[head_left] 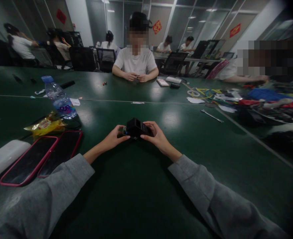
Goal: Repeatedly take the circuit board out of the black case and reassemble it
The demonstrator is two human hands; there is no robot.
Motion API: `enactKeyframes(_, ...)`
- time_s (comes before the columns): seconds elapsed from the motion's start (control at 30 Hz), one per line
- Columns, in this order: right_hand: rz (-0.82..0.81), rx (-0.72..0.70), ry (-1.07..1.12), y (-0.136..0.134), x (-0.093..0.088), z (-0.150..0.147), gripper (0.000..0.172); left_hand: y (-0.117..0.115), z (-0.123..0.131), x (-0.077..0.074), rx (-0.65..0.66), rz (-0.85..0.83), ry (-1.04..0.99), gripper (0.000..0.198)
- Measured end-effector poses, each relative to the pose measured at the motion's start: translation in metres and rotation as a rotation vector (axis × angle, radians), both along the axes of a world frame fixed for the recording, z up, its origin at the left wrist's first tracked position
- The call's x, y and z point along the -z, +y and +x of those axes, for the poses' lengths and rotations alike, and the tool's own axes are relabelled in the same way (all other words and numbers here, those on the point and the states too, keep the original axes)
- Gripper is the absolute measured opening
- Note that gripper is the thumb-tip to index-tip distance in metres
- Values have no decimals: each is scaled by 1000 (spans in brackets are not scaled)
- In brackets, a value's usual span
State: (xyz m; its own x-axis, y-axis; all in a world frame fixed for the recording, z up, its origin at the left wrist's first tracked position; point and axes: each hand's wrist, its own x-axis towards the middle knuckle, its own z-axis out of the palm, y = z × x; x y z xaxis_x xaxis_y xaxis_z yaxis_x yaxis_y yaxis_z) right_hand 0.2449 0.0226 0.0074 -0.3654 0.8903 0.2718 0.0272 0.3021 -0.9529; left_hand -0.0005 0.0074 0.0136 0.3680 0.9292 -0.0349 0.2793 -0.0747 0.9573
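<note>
Between my two hands is a small black boxy device [136, 126] with a raised block on top and what looks like a green circuit-board edge at its left end. My left hand [113, 138] pinches that left end between thumb and fingers. On the opposite side, my right hand [157, 136] grips the device with the thumb in front and the fingers over its top and back. The device is held at or just above the green table [136, 186]; I cannot tell whether it touches the surface. Its underside is hidden.
To the left are a plastic bottle [59, 98], a yellow wrapper [45, 126], two red-edged phones [29, 161] and a white power bank [6, 156]. A wrench [212, 116] and piled cables [211, 94] are at right. A person [136, 61] sits opposite.
</note>
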Motion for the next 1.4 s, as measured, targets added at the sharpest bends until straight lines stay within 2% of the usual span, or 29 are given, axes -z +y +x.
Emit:
enactKeyframes(0.4, -13, 0, -54, 0, 1, 1, 53, 3, -1, 6, -13, 16, -9, 59)
enactKeyframes(0.6, 88, -28, -145, -3, -1, -2, 53, -1, 0, -1, 23, 21, -46, 58)
enactKeyframes(0.73, 153, -36, -159, -8, -4, -5, 52, -3, 1, -6, 62, 14, -76, 70)
enactKeyframes(0.93, 211, -17, -237, -13, -6, -6, 49, -3, 2, -8, 19, -38, -52, 62)
enactKeyframes(1.23, 375, 44, -311, -13, -5, -7, 45, -2, 2, -7, 40, -26, -102, 67)
enactKeyframes(1.4, 349, 31, -312, -13, -5, -6, 47, -4, 2, -13, 34, -66, -102, 68)
